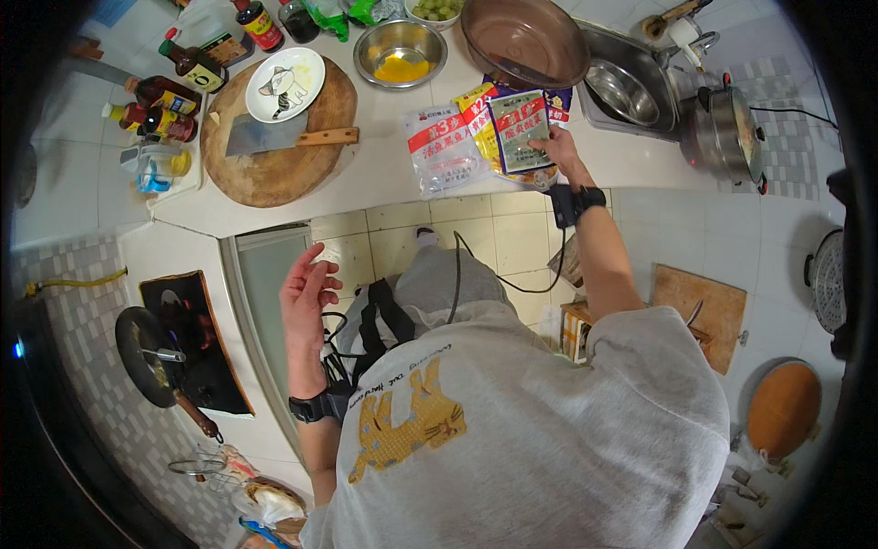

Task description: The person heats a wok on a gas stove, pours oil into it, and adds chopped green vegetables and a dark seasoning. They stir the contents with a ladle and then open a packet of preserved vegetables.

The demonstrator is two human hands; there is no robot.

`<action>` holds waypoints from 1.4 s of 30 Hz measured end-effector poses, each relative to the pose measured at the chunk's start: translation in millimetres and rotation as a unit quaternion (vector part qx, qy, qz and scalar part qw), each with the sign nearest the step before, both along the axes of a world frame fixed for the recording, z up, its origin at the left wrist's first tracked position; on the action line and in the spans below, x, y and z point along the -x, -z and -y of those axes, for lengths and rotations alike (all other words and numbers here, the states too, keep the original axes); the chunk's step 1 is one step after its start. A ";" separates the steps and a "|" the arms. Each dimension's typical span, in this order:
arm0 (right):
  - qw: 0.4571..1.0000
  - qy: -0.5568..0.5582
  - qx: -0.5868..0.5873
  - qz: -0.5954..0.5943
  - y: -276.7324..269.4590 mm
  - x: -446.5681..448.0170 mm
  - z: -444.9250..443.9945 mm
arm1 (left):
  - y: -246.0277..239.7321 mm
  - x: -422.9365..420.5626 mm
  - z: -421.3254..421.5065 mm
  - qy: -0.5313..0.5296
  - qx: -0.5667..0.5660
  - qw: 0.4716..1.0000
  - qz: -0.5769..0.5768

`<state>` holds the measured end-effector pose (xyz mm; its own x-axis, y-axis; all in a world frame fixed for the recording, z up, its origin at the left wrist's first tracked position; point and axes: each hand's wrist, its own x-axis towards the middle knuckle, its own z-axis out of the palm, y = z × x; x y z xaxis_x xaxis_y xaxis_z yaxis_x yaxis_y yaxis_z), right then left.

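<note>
My right hand (561,149) grips the right edge of a green, foil-like food packet (519,130) with a red band and printing. The thumb lies on its face. Under and beside that packet are a yellow packet (475,103) and a clear-and-white plastic packet (446,154), at the counter's front edge. A dark purple package shows partly behind them. My left hand (310,283) hangs in the air in front of the counter, fingers apart and slightly curled, holding nothing.
A cleaver (274,134) and a cat-patterned plate (285,85) rest on a round wooden chopping board (302,180). A steel bowl (400,36) holds yellow liquid. The brown basin (525,34) stands beside the sink (610,130). Right is a steel pot (727,130); left, a wok (140,357) on the cooktop.
</note>
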<state>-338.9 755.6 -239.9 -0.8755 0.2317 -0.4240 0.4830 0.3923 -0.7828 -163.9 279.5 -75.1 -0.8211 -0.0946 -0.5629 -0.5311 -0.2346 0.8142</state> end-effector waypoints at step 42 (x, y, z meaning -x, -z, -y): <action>0.575 -0.636 0.161 -0.489 -335.5 -58.7 455.1 | -132.8 -31.6 86.6 -0.150 0.316 0.896 -0.273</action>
<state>-280.3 300.5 95.6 -0.1057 -0.8120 0.5741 -0.7668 -0.3010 -0.5669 -132.3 192.9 57.7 -0.8424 -0.5150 0.1585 -0.0038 0.2999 0.9540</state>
